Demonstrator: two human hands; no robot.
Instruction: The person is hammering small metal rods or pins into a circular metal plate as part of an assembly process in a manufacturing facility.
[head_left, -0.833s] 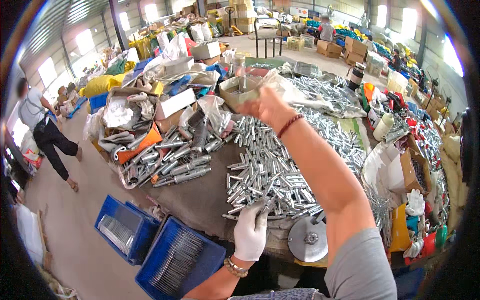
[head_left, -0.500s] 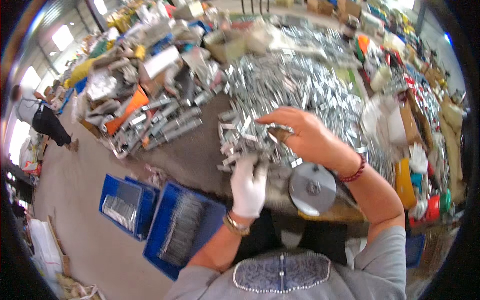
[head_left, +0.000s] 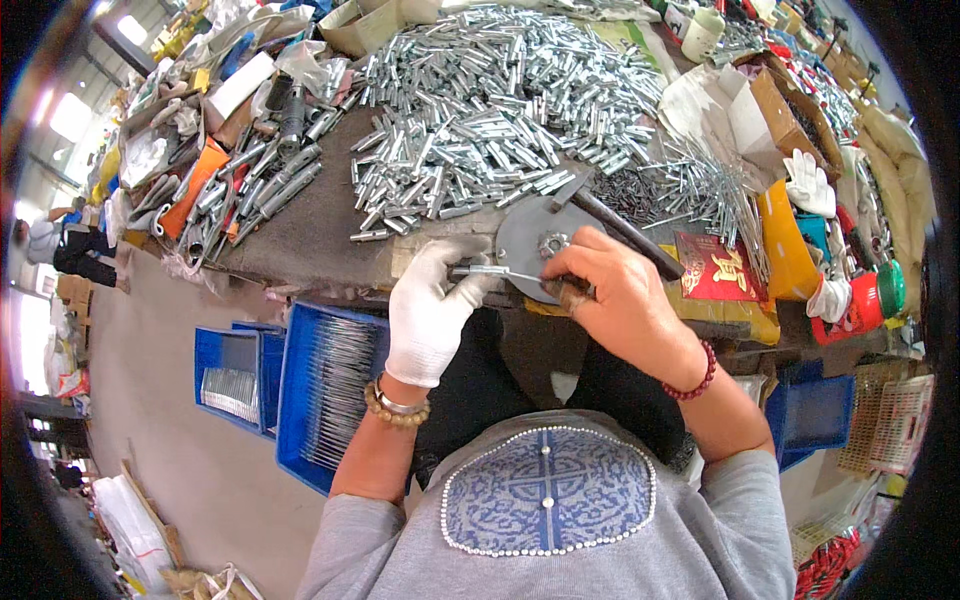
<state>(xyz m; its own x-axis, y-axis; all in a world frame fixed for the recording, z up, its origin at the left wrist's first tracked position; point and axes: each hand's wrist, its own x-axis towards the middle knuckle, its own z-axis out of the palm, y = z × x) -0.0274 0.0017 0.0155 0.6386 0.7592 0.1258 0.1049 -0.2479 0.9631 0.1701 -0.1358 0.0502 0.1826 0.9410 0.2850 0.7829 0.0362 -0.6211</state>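
My left hand (head_left: pixel 425 320), in a white glove, pinches a short silver metal tube (head_left: pixel 488 270) between thumb and fingers. A thin metal rod (head_left: pixel 526 279) runs from the tube's right end toward my right hand (head_left: pixel 632 308). My bare right hand is closed on the rod's other end, its fingertips partly hiding it. Dark coverings show on some of those fingers. Just beyond both hands lies a round grey metal disc (head_left: pixel 518 238) with a raised centre, at the table's near edge. A hammer (head_left: pixel 628 232) rests partly across the disc.
A large heap of silver tubes (head_left: pixel 470 120) covers the far tabletop. Small dark pieces (head_left: pixel 622 195) and thin rods (head_left: pixel 700 190) lie to the right, by a red card (head_left: pixel 715 268). A blue bin (head_left: pixel 290 400) of metal rods stands below left. Someone (head_left: pixel 75 250) is far left.
Both hands have come back from the heap toward me and meet before the disc. A tube and rod now show between them. The view has shifted, bringing the heap higher in the picture.
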